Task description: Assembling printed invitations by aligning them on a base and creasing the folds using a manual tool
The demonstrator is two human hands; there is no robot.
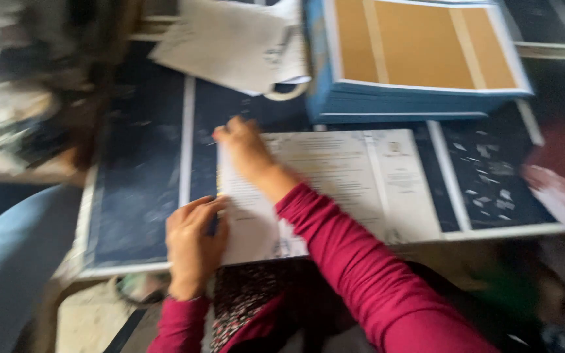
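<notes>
The left hand [194, 238] is pressing flat on the near left corner of a white printed sheet [335, 186], fingers spread loosely, its grip closed on nothing. The right hand [246, 147] is reaching across to the sheet's far left corner, fingers lying on the paper; blur is hiding whether they are pinching the edge. The sheet is lying on a dark bench [142, 170] just ahead of the person. Beyond it a blue box [413, 101] is sitting with tan cards [420, 42] filling its top. Left of the box, loose white papers [237, 42] are lying in a heap.
</notes>
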